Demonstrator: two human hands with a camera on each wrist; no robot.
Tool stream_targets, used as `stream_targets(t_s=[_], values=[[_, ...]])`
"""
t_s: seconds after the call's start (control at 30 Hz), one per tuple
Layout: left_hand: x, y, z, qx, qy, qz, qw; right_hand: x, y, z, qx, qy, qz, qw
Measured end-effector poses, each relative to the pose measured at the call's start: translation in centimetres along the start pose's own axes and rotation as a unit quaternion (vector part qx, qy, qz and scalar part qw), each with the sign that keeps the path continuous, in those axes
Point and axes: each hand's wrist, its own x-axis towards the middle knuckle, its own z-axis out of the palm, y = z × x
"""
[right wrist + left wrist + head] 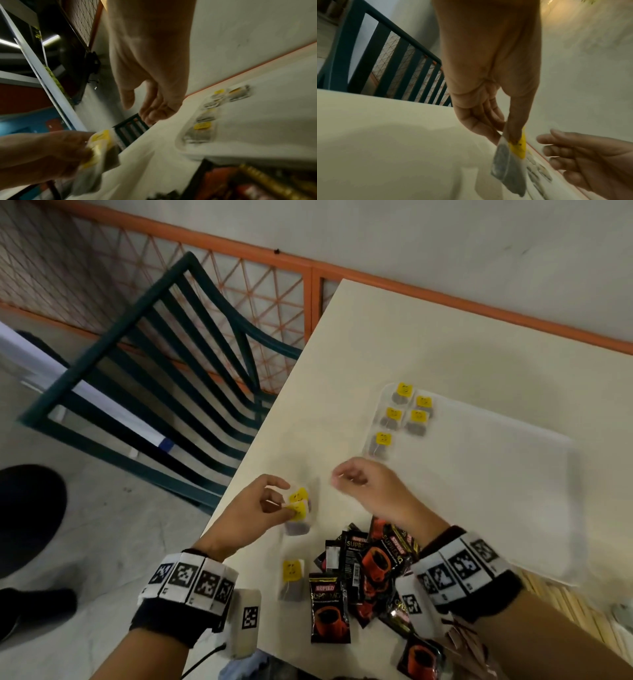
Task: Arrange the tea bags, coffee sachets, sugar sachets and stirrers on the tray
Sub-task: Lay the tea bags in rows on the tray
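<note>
Tea bags (pixel 404 413): five on tray (pixel 534 508), two pinched in left hand (pixel 251 515), one loose (pixel 292 578); right hand (pixel 368 486) loosely curled, empty

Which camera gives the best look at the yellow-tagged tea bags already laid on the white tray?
The head view: all five yellow-tagged tea bags lie sharp at the white tray's far-left corner. The right wrist view shows them blurred and edge-on; the left wrist view shows only smeared shapes.

Green slatted chair (pixel 164 364), cream table (pixel 428 344)
</note>
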Motion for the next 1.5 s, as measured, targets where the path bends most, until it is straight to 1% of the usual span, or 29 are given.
stream_targets(t_s=[0.07, 0.13, 0.2, 0.3, 0.33, 0.4, 0.43, 0.5, 0.57, 0.6, 0.67, 0.77, 0.83, 0.87, 0.97, 1.07, 1.17, 1.23, 1.33, 1.5], values=[[0.0, 0.8, 0.3, -0.019, -0.032, 0.023, 0.999, -0.7, -0.5, 1.4, 0.013, -0.070, -0.004, 0.997], [0.1, 1.4, 0.6, -0.050, -0.055, 0.053, 0.996, -1.0, -0.5, 2.2, 0.057, -0.092, -0.003, 0.994], [0.2, 1.9, 1.0, -0.068, -0.059, 0.076, 0.993, -1.3, -0.5, 2.3, 0.119, -0.077, 0.005, 0.990], [0.7, 2.6, 1.9, -0.075, -0.071, 0.108, 0.989, -1.4, -0.1, 1.2, 0.158, -0.032, 0.009, 0.987], [1.0, 2.8, 2.1, -0.076, -0.074, 0.116, 0.987, -1.5, -0.1, 0.7, 0.183, -0.033, 0.011, 0.983], [1.6, 3.5, 2.7, -0.084, -0.082, 0.122, 0.986, -1.7, 0.1, -0.4, 0.268, -0.052, 0.023, 0.962], [2.0, 4.0, 3.1, -0.091, -0.087, 0.122, 0.984, -1.7, 0.4, -1.1, 0.298, -0.050, 0.026, 0.953], [3.0, 5.2, 4.0, -0.107, -0.095, 0.123, 0.982, -1.9, 1.2, -2.5, 0.319, -0.036, 0.018, 0.947], [4.3, 6.2, 5.2, -0.108, -0.100, 0.124, 0.981, -1.9, 2.1, -3.6, 0.311, 0.001, 0.016, 0.950], [5.0, 6.7, 5.8, -0.101, -0.097, 0.123, 0.982, -1.9, 2.5, -4.2, 0.312, 0.026, 0.026, 0.949], [6.4, 7.4, 7.0, -0.085, -0.081, 0.115, 0.986, -1.4, 3.4, -5.4, 0.317, 0.096, 0.060, 0.942], [8.3, 7.8, 8.5, -0.053, -0.063, 0.100, 0.992, 0.1, 5.5, -7.2, 0.273, 0.214, 0.126, 0.929], [9.2, 8.0, 9.4, -0.031, -0.069, 0.088, 0.993, 1.4, 7.1, -8.0, 0.265, 0.260, 0.160, 0.915], [9.6, 8.0, 9.9, -0.024, -0.076, 0.082, 0.993, 2.0, 7.6, -8.3, 0.260, 0.271, 0.173, 0.910], [10.3, 8.1, 11.3, -0.006, -0.108, 0.063, 0.992, 3.1, 8.5, -8.6, 0.233, 0.281, 0.191, 0.911], [11.1, 8.1, 12.3, 0.036, -0.129, 0.068, 0.989, 3.6, 8.7, -8.5, 0.207, 0.294, 0.192, 0.913], [11.9, 8.2, 12.9, 0.118, -0.114, 0.105, 0.981, 3.8, 8.8, -8.3, 0.118, 0.315, 0.173, 0.926], [12.2, 8.5, 13.2, 0.166, -0.092, 0.136, 0.972, 3.7, 8.7, -8.0, 0.083, 0.313, 0.155, 0.933], [12.3, 8.5, 13.3, 0.210, -0.071, 0.174, 0.959, 3.6, 8.6, -7.5, 0.069, 0.305, 0.140, 0.939], [12.5, 8.0, 13.1, 0.289, -0.077, 0.216, 0.930, 4.2, 9.0, -7.0, 0.063, 0.297, 0.131, 0.944]])
